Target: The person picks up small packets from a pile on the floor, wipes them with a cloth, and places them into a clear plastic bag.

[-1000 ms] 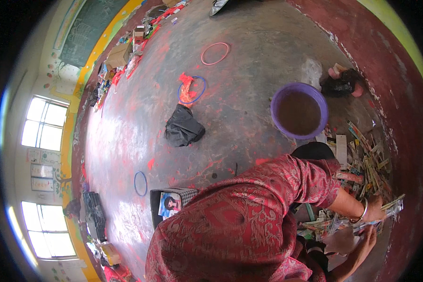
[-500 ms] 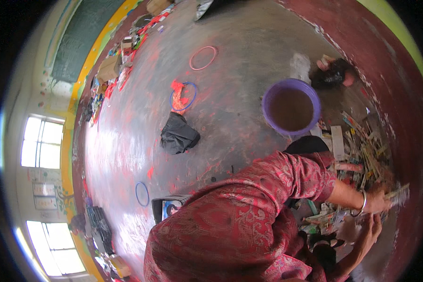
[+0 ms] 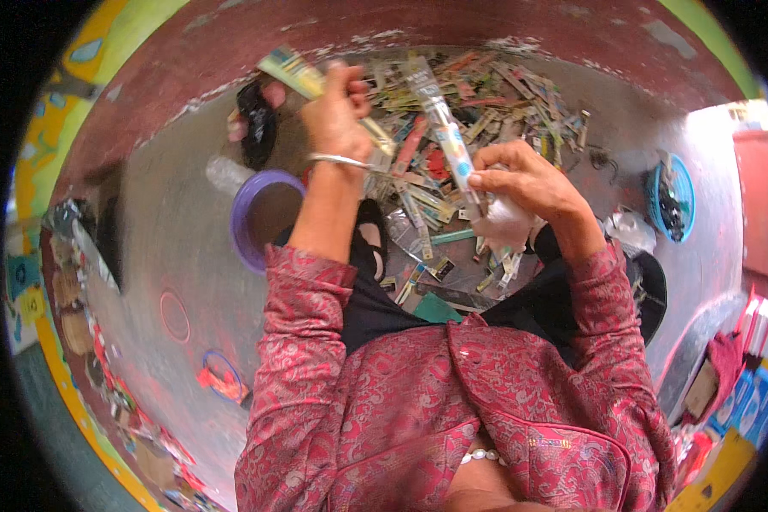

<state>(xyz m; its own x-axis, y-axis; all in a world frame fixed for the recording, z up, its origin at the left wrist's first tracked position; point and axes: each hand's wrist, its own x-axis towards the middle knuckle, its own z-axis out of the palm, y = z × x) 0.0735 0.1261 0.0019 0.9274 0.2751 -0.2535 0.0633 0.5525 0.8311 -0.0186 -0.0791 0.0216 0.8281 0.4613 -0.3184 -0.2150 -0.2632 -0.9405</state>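
My left hand (image 3: pixel 340 119), with a silver bangle at the wrist, grips a long flat yellow-green packet (image 3: pixel 294 75), which slants past the palm and is blurred by motion. Between the thumb and fingers of my right hand (image 3: pixel 525 179) is a long slim clear-and-white packet (image 3: pixel 444 128) with blue spots, tilted over the pile. Just under that hand is a crumpled white piece (image 3: pixel 503 224); whether the hand holds it, I cannot tell. Below both hands, a pile of slim packets (image 3: pixel 503 107) spreads over the floor between my feet and the wall.
A purple basin (image 3: pixel 246 230) stands to the left, with a black bag (image 3: pixel 256 124) beyond it. On the right are a blue basket (image 3: pixel 674 198) with dark things in it and a clear plastic bag (image 3: pixel 630 229). The maroon wall (image 3: pixel 230 60) bounds the far side.
My view has swung round to face the pile. Both hands were close together at its edge, the left one on a bundle; they are now apart, each with a packet.
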